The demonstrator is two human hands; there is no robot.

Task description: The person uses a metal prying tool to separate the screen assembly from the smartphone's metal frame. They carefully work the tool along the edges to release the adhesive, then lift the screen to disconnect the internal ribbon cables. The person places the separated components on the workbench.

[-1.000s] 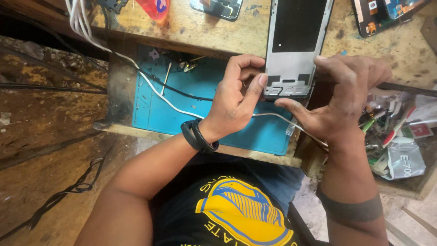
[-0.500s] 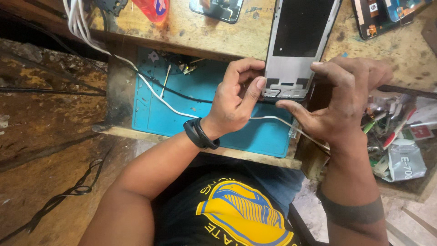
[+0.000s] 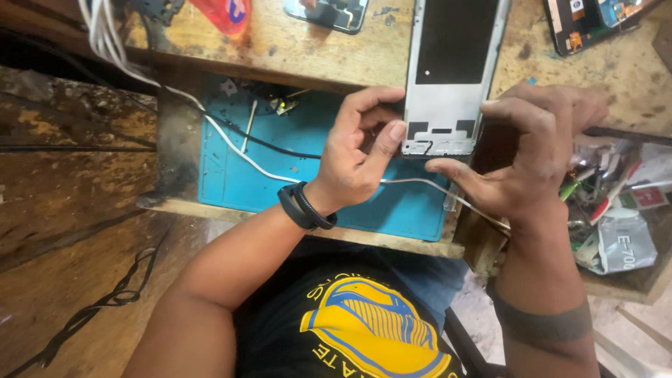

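Observation:
I hold a phone frame (image 3: 448, 91), silver-edged with a black panel, upright over a teal work mat (image 3: 280, 175). My left hand (image 3: 360, 150) grips its lower left corner, thumb pressed on the bottom edge. My right hand (image 3: 532, 150) grips the lower right side, fingers curled over the edge. A black band sits on my left wrist (image 3: 304, 206).
A white cable (image 3: 231, 143) and a black cable cross the mat. Small metal parts (image 3: 280, 105) lie at the mat's top. Other phones (image 3: 329, 12) and a circuit-filled phone body (image 3: 595, 24) lie on the wooden bench. A box of tools and tubes (image 3: 616, 203) stands at right.
The phone frame and both hands have stayed nearly still; my left thumb has shifted slightly along the bottom edge.

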